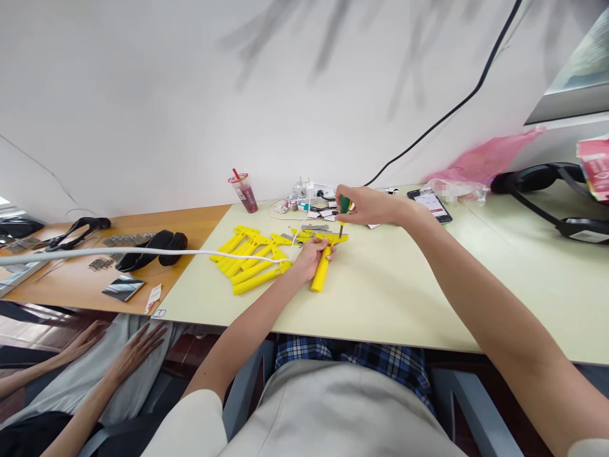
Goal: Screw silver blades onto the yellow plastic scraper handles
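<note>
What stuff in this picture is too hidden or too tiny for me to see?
All in the head view:
Screwdriver: handle partly hidden by the right hand; its tip is too small to make out.
Yellow piece: partly covered by the left hand.
Phone: screen writing too small.
Pink package: cut off by the right edge.

One camera sat on the person's head and looked forward and down. The light grey cloth shirt [352,406] was very close, at the bottom of the view. Past it, the bare left hand [311,259] and the bare right hand [364,203] were near the middle, above the flat pale yellow table [404,292]. The plain white wall [143,114] stood farther off, across the top. The view was wide, from the orange-brown wooden table [204,222] on the left to the thin pink plastic bag [480,158] on the right.
</note>
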Demonstrator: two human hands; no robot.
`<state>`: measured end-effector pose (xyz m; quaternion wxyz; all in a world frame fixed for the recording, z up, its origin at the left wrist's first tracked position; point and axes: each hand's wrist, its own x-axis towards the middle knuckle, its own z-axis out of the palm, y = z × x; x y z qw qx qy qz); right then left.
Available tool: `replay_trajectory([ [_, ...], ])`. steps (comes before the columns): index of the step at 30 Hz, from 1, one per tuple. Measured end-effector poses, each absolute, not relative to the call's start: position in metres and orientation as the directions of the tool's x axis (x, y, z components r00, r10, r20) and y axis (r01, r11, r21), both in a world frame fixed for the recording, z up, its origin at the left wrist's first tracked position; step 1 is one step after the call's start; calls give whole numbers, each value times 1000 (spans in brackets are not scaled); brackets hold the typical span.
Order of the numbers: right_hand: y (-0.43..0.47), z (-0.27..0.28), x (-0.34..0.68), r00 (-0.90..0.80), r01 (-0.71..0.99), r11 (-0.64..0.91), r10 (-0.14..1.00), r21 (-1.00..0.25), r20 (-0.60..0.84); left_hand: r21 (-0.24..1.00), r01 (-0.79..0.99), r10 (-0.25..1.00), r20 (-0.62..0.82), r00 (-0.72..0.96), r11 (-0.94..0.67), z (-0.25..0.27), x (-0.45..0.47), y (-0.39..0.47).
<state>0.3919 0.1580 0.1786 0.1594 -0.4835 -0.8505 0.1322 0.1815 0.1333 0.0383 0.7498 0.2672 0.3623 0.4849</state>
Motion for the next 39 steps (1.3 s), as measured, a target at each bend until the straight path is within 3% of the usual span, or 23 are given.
replay_trajectory([
  [5,165,174,391,-541,718,560,823,-413,175,752,-534,921,-289,261,388,42,181,132],
  [13,165,170,391,-479,774,533,846,-341,234,765,-509,914,-275,297,395,41,181,132],
  [18,163,171,390,-530,711,575,817,-406,229,799,-487,930,-244,274,353,39,181,134],
  [23,169,168,386,-554,714,635,770,-295,317,801,-488,931,-231,281,346,40,181,133],
  [31,169,167,388,-593,650,656,753,-383,284,785,-512,929,-219,298,349,40,180,134],
  [36,171,165,384,-556,722,635,769,-276,315,785,-513,931,-221,291,347,39,180,133],
  [39,164,168,384,-555,725,624,780,-292,289,787,-515,935,-219,280,339,38,180,134],
])
